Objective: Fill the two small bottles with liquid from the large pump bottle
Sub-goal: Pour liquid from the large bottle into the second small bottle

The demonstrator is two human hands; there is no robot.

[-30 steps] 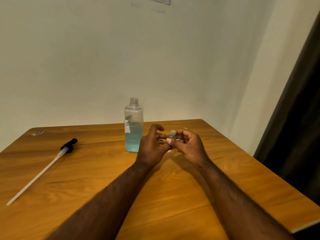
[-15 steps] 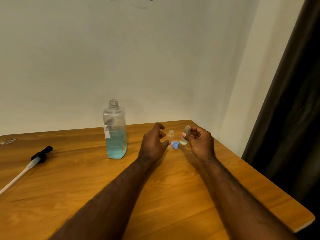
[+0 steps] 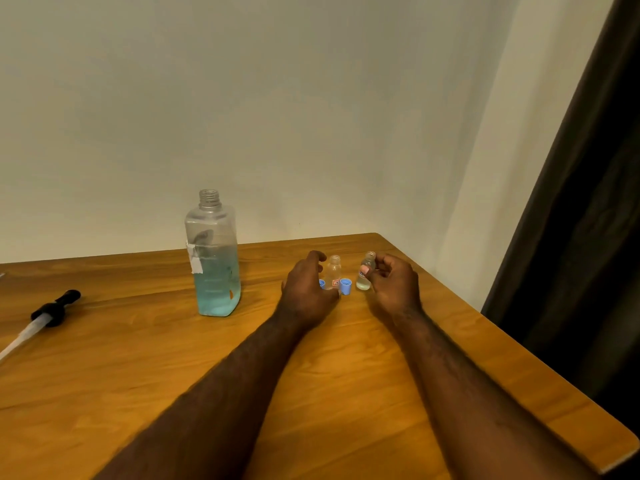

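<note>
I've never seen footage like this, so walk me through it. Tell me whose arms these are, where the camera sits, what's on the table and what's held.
No machine here: these are a person's bare hands, filmed by a camera worn on the head, looking forward and down. On the wooden table stand a large open bottle, part full of blue liquid, and a small clear bottle with two blue caps beside it. The removed pump lies far left. The right hand pinches a second small bottle, uncapped. The left hand is loosely curled beside the standing one, holding nothing I can see.
</note>
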